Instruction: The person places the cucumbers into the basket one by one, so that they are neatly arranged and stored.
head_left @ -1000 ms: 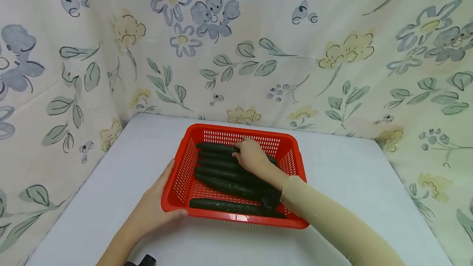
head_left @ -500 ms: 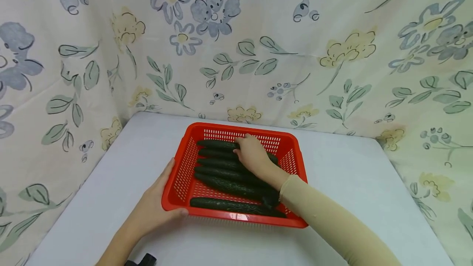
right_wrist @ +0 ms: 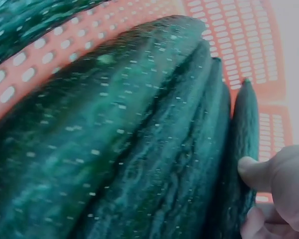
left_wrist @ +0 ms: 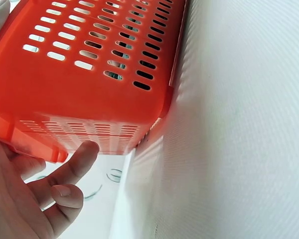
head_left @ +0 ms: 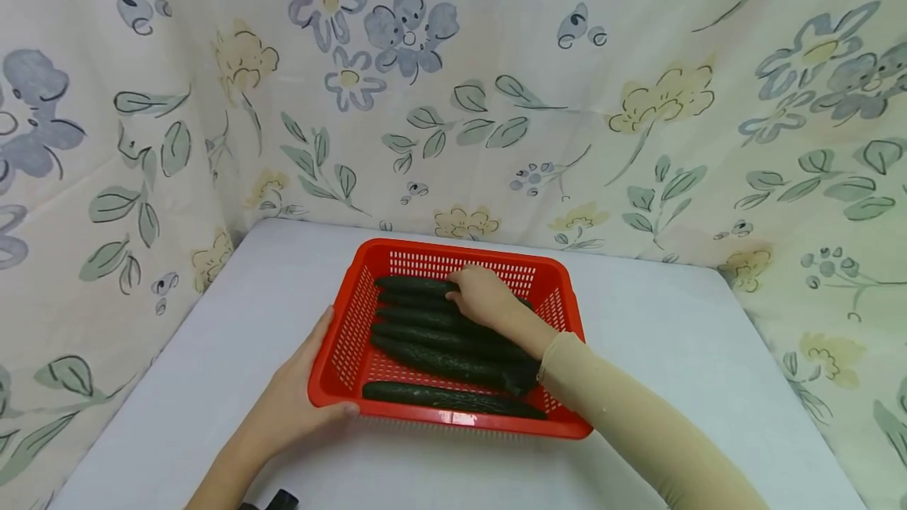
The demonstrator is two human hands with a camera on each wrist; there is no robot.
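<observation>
In the head view a red plastic basket with slotted walls holds several dark green cucumbers. My right hand reaches into it and pinches the farthest cucumber near its middle. The thumb presses on that cucumber's side in the right wrist view. Several cucumbers lie side by side in front of it, and one cucumber lies apart along the front wall. My left hand spans the basket's near left corner, thumb along the front rim. Its other fingers are loosely bent beside the basket in the left wrist view.
The basket stands on a table with a white cover. Behind and to both sides hangs a floral curtain. A black object shows at the bottom edge by the left wrist.
The right hand and the farthest cucumber shifted slightly toward the basket's back wall, then came back a little. The left hand and basket have stayed put.
</observation>
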